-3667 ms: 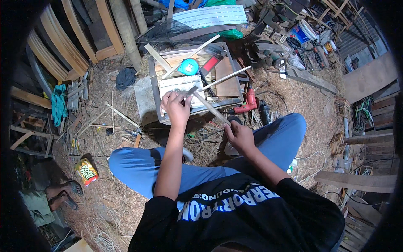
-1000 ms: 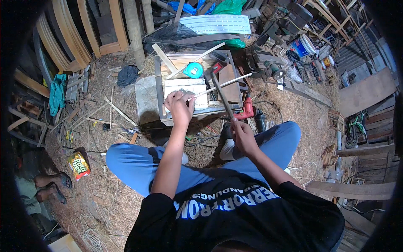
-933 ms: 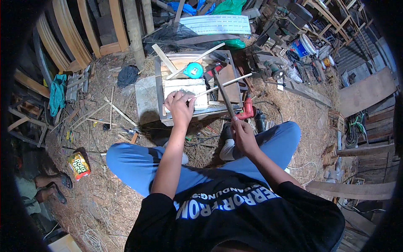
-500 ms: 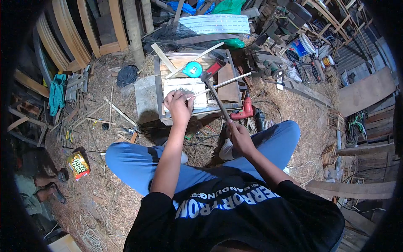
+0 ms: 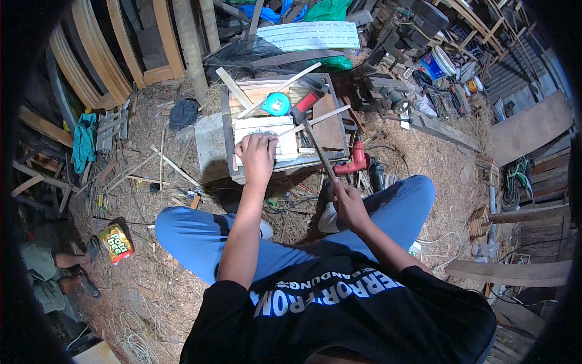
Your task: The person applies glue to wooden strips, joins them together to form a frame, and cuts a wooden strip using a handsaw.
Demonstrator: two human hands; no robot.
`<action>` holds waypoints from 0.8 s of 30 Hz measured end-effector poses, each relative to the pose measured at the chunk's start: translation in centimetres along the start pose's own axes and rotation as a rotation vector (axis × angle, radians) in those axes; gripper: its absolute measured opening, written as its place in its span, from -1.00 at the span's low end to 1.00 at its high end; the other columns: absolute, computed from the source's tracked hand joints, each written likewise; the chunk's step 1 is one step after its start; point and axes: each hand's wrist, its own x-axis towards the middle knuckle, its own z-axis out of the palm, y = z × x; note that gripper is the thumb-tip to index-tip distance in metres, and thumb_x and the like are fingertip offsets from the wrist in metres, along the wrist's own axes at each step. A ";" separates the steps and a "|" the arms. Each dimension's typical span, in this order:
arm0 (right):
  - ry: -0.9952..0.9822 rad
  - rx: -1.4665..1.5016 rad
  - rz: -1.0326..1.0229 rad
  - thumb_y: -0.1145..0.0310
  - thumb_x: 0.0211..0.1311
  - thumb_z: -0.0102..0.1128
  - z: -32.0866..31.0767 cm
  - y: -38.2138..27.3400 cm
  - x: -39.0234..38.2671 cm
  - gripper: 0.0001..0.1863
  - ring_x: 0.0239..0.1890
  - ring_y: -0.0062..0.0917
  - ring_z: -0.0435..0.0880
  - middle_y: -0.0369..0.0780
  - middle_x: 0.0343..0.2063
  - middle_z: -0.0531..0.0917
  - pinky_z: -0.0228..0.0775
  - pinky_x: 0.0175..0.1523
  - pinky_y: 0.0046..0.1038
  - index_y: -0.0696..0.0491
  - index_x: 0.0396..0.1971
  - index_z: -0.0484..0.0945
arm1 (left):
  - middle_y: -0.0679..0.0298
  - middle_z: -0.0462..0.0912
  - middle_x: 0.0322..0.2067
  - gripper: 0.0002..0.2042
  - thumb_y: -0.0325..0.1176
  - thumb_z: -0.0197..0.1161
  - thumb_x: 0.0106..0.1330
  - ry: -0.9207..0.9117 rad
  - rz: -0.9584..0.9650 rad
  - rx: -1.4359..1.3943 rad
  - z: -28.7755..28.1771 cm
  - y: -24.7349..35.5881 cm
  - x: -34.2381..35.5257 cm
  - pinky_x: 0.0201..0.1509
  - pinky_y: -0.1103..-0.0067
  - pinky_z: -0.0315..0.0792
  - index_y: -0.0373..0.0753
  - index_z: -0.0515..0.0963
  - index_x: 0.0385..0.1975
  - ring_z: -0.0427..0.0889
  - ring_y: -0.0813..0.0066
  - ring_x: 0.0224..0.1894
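My left hand (image 5: 257,156) lies over a white block (image 5: 286,153) on a low wooden worktable (image 5: 231,136). Its fingers are curled around the near end of a thin wooden strip (image 5: 330,114), which slants off to the right. A wooden-handled hammer (image 5: 319,148) is gripped low on its handle by my right hand (image 5: 351,205). The hammer's dark head is close above the strip. Behind the block sit a turquoise tape measure (image 5: 276,104) and a red-and-dark tool (image 5: 308,101), partly hidden by the hammer head.
A red power drill (image 5: 353,162) stands right of the table. More wooden strips (image 5: 234,87) lie across the table's far side. A snack bag (image 5: 117,243) is on the floor at left, near another person's feet (image 5: 85,276). Curved wooden frames (image 5: 88,54) lean at far left.
The wooden strip has shifted a little left under my left hand, whose fingers now lie flatter over the block. My right hand still holds the hammer in nearly the same place.
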 end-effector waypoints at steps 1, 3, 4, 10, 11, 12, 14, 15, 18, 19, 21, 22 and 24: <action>0.007 -0.053 -0.002 -0.04 0.69 -0.02 -0.1 0.2 0.1 -0.44 -0.57 -0.74 0.27 -0.46 -0.64 0.35 0.05 -0.48 -0.48 0.02 -0.54 0.43 | 0.29 0.63 -0.18 -0.84 -0.26 0.41 0.35 -0.001 0.002 0.002 0.0 0.0 0.0 0.24 0.20 0.19 -0.07 0.75 -0.13 0.53 0.25 0.07; -0.003 -0.012 0.019 -0.04 0.69 -0.02 -0.2 0.6 0.3 -0.44 -0.57 -0.74 0.26 -0.46 -0.64 0.35 0.06 -0.48 -0.48 0.03 -0.53 0.44 | 0.30 0.63 -0.17 -0.87 -0.28 0.39 0.37 -0.003 0.017 0.013 0.1 0.0 -0.1 0.23 0.20 0.20 -0.06 0.74 -0.15 0.53 0.25 0.07; -0.012 0.027 0.041 -0.04 0.69 -0.02 -0.1 0.8 0.4 -0.43 -0.57 -0.74 0.26 -0.46 -0.64 0.35 0.07 -0.47 -0.47 0.04 -0.53 0.44 | 0.30 0.63 -0.17 -0.87 -0.28 0.39 0.37 -0.004 0.018 0.015 0.1 0.0 -0.1 0.23 0.20 0.20 -0.06 0.74 -0.15 0.53 0.25 0.07; 0.015 -0.109 0.009 -0.09 0.66 0.00 -0.4 1.6 0.8 -0.38 -0.57 -0.67 0.32 -0.42 -0.64 0.40 0.14 -0.45 -0.43 0.12 -0.52 0.48 | 0.32 0.65 -0.18 -0.89 -0.28 0.39 0.37 0.031 0.029 -0.015 0.0 0.2 0.0 0.20 0.21 0.23 -0.05 0.74 -0.18 0.55 0.24 0.06; 0.018 -0.108 0.006 -0.09 0.66 0.00 -0.6 1.7 0.8 -0.38 -0.57 -0.67 0.32 -0.42 -0.64 0.40 0.14 -0.45 -0.43 0.12 -0.52 0.48 | 0.31 0.66 -0.18 -0.89 -0.28 0.39 0.37 0.009 0.010 -0.041 -0.1 0.3 0.2 0.20 0.22 0.24 -0.06 0.73 -0.18 0.56 0.24 0.06; 0.028 -0.140 0.015 -0.10 0.66 0.01 -0.6 1.5 0.7 -0.37 -0.56 -0.64 0.35 -0.36 -0.65 0.41 0.18 -0.43 -0.40 0.15 -0.52 0.49 | 0.31 0.67 -0.18 -0.90 -0.29 0.39 0.37 -0.016 -0.012 -0.063 -0.1 0.3 0.2 0.19 0.23 0.26 -0.06 0.73 -0.18 0.56 0.23 0.06; 0.040 -0.171 0.022 -0.10 0.65 0.02 -1.0 2.0 0.9 -0.36 -0.55 -0.60 0.38 -0.31 -0.66 0.41 0.22 -0.41 -0.36 0.18 -0.51 0.49 | 0.28 0.68 -0.21 -0.91 -0.31 0.39 0.37 0.000 -0.027 -0.080 0.0 0.6 0.5 0.15 0.24 0.31 -0.10 0.73 -0.21 0.59 0.20 0.01; 0.071 -0.223 -0.030 -0.09 0.64 0.03 -1.3 2.5 1.0 -0.36 -0.55 -0.56 0.41 -0.24 -0.65 0.43 0.26 -0.39 -0.31 0.21 -0.49 0.50 | 0.26 0.70 -0.23 -0.92 -0.32 0.39 0.37 0.020 -0.041 -0.098 0.0 0.5 0.7 0.11 0.26 0.36 -0.13 0.73 -0.24 0.61 0.16 -0.03; 0.135 -0.351 -0.112 -0.10 0.61 0.06 -2.3 2.6 0.5 -0.37 -0.55 -0.43 0.48 -0.11 -0.64 0.47 0.32 -0.36 -0.21 0.23 -0.44 0.53 | 0.16 0.69 -0.32 -0.91 -0.36 0.36 0.39 0.050 -0.120 -0.257 0.0 0.0 1.2 -0.03 0.23 0.45 -0.22 0.72 -0.27 0.63 0.06 -0.17; 0.166 -0.431 -0.139 -0.10 0.59 0.08 -2.5 2.1 0.2 -0.38 -0.56 -0.34 0.52 -0.04 -0.62 0.49 0.35 -0.35 -0.17 0.23 -0.41 0.56 | 0.14 0.68 -0.36 -0.87 -0.33 0.36 0.42 0.092 -0.126 -0.272 -0.2 -0.7 1.5 -0.08 0.29 0.47 -0.24 0.73 -0.26 0.63 0.13 -0.26; 0.185 -0.522 -0.144 -0.11 0.57 0.09 -4.0 2.9 0.6 -0.40 -0.55 -0.23 0.57 -0.01 -0.60 0.55 0.38 -0.34 -0.15 0.21 -0.39 0.58 | 0.13 0.71 -0.34 -0.85 -0.33 0.35 0.45 0.091 -0.245 -0.420 -0.9 -0.5 2.1 -0.11 0.36 0.49 -0.28 0.73 -0.22 0.66 0.22 -0.27; 0.199 -0.614 -0.145 -0.12 0.55 0.11 -4.6 3.3 1.1 -0.41 -0.54 -0.13 0.62 0.02 -0.58 0.60 0.40 -0.34 -0.12 0.20 -0.38 0.61 | 0.12 0.74 -0.32 -0.83 -0.34 0.34 0.47 0.087 -0.369 -0.566 -1.2 -0.5 2.4 -0.13 0.43 0.51 -0.32 0.74 -0.19 0.68 0.30 -0.29; 0.236 -0.690 -0.199 -0.12 0.49 0.17 -5.0 3.0 2.1 -0.46 -0.45 0.02 0.68 0.03 -0.54 0.66 0.46 -0.30 -0.07 0.14 -0.37 0.63 | 0.19 0.79 -0.27 -0.79 -0.33 0.32 0.52 0.112 -0.354 -0.613 -2.0 -1.4 3.1 -0.13 0.54 0.51 -0.37 0.74 -0.12 0.67 0.52 -0.26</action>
